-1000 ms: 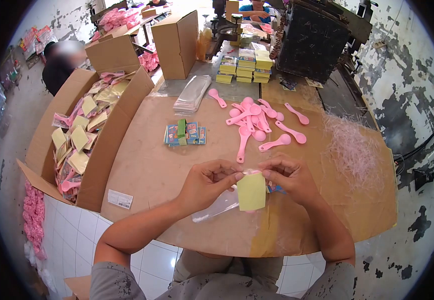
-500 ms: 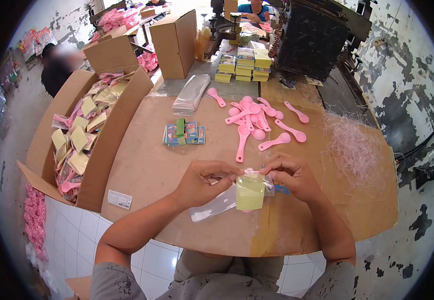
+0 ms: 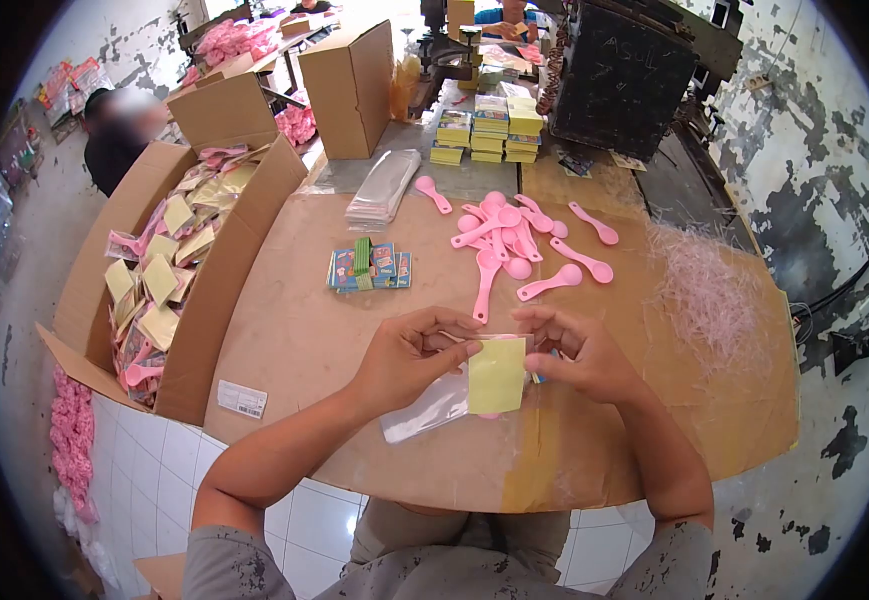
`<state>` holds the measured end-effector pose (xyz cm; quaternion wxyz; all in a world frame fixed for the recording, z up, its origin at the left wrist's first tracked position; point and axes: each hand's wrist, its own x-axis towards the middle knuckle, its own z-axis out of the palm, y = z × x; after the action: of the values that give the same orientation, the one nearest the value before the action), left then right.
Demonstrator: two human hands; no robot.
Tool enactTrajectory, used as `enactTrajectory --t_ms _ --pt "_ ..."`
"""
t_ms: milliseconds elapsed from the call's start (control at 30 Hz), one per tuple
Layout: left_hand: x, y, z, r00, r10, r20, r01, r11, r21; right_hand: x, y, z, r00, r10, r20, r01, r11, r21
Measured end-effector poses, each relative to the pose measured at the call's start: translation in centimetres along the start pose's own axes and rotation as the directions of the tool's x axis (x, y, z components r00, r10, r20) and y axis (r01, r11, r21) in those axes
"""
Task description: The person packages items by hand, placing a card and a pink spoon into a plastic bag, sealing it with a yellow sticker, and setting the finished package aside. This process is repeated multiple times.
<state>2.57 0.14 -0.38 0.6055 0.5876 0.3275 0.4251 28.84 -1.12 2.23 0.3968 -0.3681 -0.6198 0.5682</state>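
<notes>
Yellow card (image 3: 497, 376) is held above the near middle of the cardboard sheet (image 3: 294, 310), well apart from the sheet's front edge. Its upper left corner is pinched between the thumb and forefinger of the left hand (image 3: 416, 358), whose other fingers are curled. Clear film is seen along the card's upper edge, and a bit of pink is shown below its lower edge. At the card's right edge, the thumb and forefinger of the right hand (image 3: 582, 358) are parted; whether the card is touched by that thumb cannot be told. Blue cards (image 3: 537, 378) are partly hidden by the same hand. Clear bags (image 3: 429, 412) are laid flat beside the card, under the left hand.

Ahead, room is narrowed by pink spoons (image 3: 504, 217), the nearest handle being ended just short of the fingertips. Wider room is offered on the left, between the forearm and the carton (image 3: 204, 340), whose long wall is set along the sheet's left edge; a white label (image 3: 241, 398) is placed near that edge. Forward of the left hand, a banded card stack (image 3: 364, 268) is set. On the right, a broad strip is left before the shredded strands (image 3: 709, 300), which are heaped toward the right edge.
</notes>
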Motion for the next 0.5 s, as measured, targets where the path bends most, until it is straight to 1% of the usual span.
enactTrajectory --t_ms 100,200,300,400,433,467,500 --pt "0.2 0.7 0.3 0.997 0.05 -0.052 -0.053 0.997 -0.062 -0.1 1.1 -0.6 0.992 0.071 0.101 -0.063 0.995 -0.079" --pt "0.1 1.0 0.7 0.993 0.101 -0.053 -0.104 0.992 -0.069 -0.1 1.3 -0.8 0.995 0.062 0.084 -0.052 0.992 -0.116" --pt "0.2 -0.3 -0.5 0.986 0.023 0.163 -0.06 0.973 0.222 -0.3 1.1 -0.9 0.998 0.052 0.047 -0.049 0.997 -0.051" --pt "0.3 0.8 -1.5 0.946 -0.121 0.302 0.104 0.992 0.073 -0.4 0.3 -0.7 0.998 0.039 -0.04 -0.037 0.998 0.051" --pt "0.5 1.0 -2.2 0.995 -0.036 0.097 0.032 0.999 0.043 -0.2 0.3 -1.1 0.998 0.009 -0.063 -0.015 0.996 -0.088" --pt "0.5 1.1 -3.2 0.992 0.048 -0.113 -0.046 0.999 0.027 -0.1 0.4 -1.7 0.996 -0.023 -0.083 0.004 0.974 -0.225" --pt "0.8 1.4 -4.0 0.94 0.127 -0.316 -0.125 0.992 0.026 -0.1 0.4 -2.2 0.993 -0.058 -0.101 0.018 0.933 -0.359"
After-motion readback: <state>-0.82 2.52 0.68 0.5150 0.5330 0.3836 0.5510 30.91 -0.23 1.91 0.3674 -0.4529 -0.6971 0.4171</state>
